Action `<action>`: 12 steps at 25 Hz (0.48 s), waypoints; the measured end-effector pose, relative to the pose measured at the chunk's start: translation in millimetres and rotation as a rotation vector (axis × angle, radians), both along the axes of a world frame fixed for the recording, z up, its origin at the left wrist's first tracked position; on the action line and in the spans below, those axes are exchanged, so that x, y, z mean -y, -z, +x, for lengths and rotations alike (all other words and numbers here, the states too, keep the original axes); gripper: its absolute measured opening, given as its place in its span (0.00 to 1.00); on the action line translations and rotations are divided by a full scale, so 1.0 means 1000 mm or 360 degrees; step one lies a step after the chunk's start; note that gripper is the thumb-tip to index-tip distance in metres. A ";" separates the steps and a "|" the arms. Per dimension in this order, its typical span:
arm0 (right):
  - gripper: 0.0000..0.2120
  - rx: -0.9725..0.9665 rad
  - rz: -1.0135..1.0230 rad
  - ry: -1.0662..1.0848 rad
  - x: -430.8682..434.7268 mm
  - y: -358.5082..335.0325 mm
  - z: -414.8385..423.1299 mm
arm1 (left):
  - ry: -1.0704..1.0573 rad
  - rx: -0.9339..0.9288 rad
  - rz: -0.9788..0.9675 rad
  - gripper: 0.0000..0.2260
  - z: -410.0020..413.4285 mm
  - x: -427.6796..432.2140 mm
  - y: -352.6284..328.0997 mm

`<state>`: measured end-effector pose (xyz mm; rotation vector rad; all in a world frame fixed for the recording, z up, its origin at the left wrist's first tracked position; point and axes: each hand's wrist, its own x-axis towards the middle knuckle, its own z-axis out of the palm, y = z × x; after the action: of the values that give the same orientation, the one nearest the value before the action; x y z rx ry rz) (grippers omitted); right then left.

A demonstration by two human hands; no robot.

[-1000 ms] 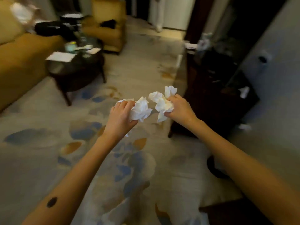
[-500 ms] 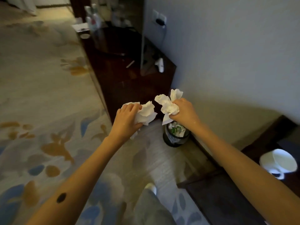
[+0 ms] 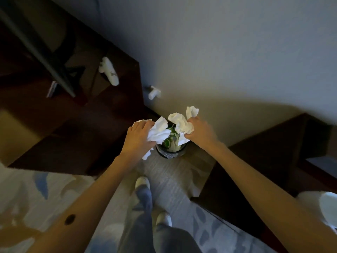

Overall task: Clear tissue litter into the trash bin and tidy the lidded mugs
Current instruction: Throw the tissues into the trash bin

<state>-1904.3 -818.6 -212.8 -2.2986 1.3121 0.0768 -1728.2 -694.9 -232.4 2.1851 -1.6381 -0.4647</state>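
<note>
Holding both fists over the bin [image 3: 171, 152]: your left hand [image 3: 139, 139] grips one tissue wad [image 3: 159, 132], right hand [image 3: 199, 131] another [image 3: 180, 123], placed to drop straight in.

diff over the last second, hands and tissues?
The person turned from the lounge toward the wall and closed in on the trash bin; both hands now hover over its mouth. Unchanged: left hand and right hand each grip a crumpled tissue wad; nothing released.
</note>
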 end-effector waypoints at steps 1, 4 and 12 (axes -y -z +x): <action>0.17 -0.0040 0.0015 0.0040 0.014 0.013 0.006 | 0.0039 -0.0006 0.0032 0.25 0.008 0.021 0.011; 0.20 -0.0131 0.0081 0.0170 0.054 0.054 0.026 | 0.0187 -0.0050 0.0090 0.24 0.033 0.079 0.047; 0.22 -0.0208 0.0245 0.0261 0.109 0.205 0.043 | 0.0263 -0.0078 0.0162 0.23 0.050 0.149 0.186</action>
<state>-1861.1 -927.2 -417.9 -2.0799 1.5007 0.2676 -1678.3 -843.8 -418.9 2.0996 -1.8127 -0.6561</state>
